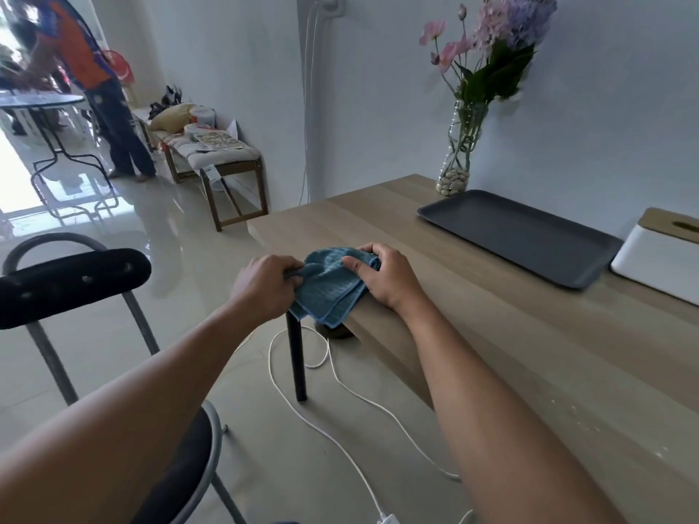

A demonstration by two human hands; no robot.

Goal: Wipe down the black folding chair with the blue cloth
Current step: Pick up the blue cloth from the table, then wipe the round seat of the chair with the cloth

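Starting nearest, lower left of frame: black folding chair (72, 281), seat and backrest untouched, wiping not yet begun. Lower centre: white cable (302, 417) looped on floor near table leg; trip or snag risk when turning toward chair. Centre: blue cloth (329, 285) bunched at table (491, 334) corner, overhanging edge. Left hand (264, 285) pinching its left side, right hand (386, 276) gripping right side. Loose folds likely to drop if grip slackens.
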